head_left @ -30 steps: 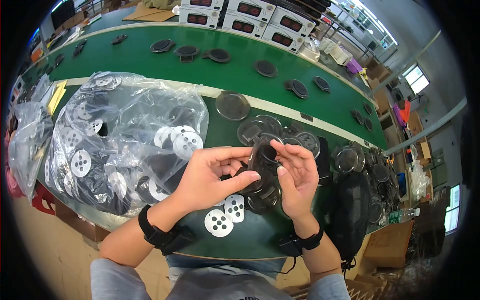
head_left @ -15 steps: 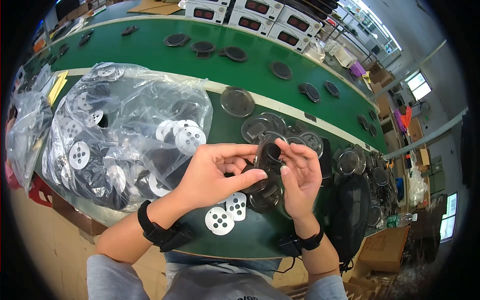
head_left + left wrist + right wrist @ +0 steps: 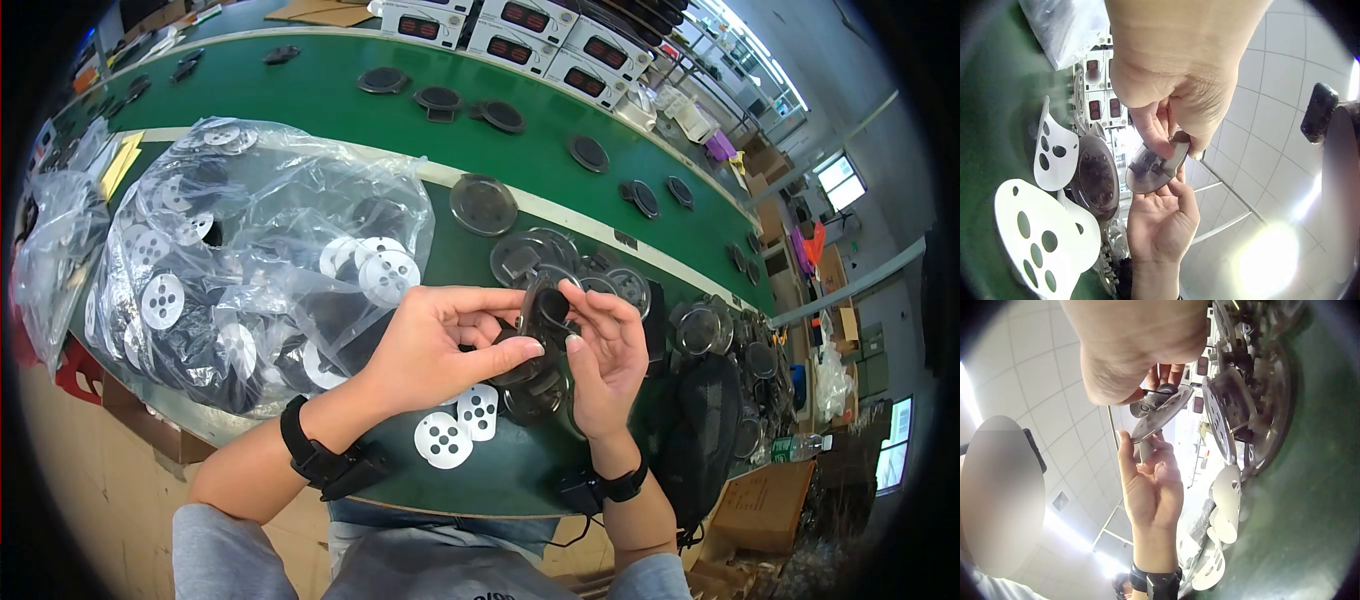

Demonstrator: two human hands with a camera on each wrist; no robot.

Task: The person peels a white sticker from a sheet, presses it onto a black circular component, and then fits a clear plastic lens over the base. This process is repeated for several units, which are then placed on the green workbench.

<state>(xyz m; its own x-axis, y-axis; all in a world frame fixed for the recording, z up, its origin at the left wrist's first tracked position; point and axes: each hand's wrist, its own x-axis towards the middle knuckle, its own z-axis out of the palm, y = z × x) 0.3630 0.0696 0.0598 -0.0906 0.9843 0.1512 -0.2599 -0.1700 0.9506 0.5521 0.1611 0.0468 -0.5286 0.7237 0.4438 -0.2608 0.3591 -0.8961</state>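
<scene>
Probably light and stiff, the smoky plastic disc (image 3: pixel 1142 182) looks slick and easily scratched, best taken by its rim. It is tilted between both hands above the green table (image 3: pixel 520 480). The left hand (image 3: pixel 430 345) pinches its edge; the right hand (image 3: pixel 608 365), fingers curled, seemingly grips its opposite side.

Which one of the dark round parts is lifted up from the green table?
The dark round part held between the left hand and right hand; the others lie singly or piled on the green surfaces.
</scene>
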